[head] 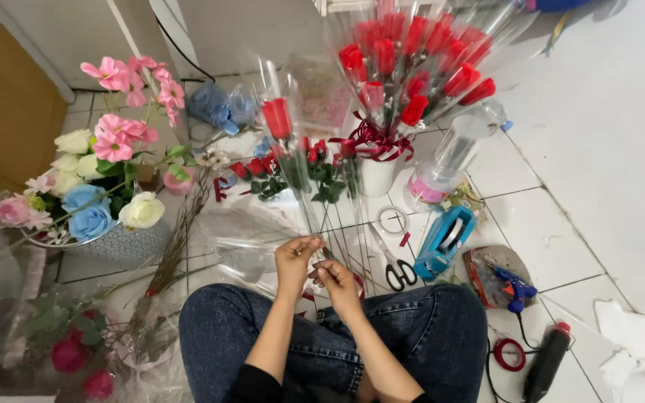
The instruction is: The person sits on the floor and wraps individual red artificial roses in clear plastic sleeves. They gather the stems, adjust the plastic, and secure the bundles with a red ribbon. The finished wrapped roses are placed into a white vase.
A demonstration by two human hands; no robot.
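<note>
I sit on a tiled floor in blue jeans. My left hand (296, 257) and my right hand (335, 280) meet above my knees and both pinch the lower end of a single red rose (278, 117) wrapped in a clear plastic sleeve, its stem running up and away from me. A thin red ribbon (357, 283) hangs near my right hand. Behind the rose stands a white pot with a bunch of wrapped red roses (412, 60) tied with red ribbon.
Scissors (396, 267), a tape roll (393, 219) and a blue tape dispenser (446, 242) lie right of my hands. A blue glue gun (515, 287) and a black tool (546, 362) lie further right. A basket of pastel flowers (98, 201) stands left, loose red rosebuds (278, 172) ahead.
</note>
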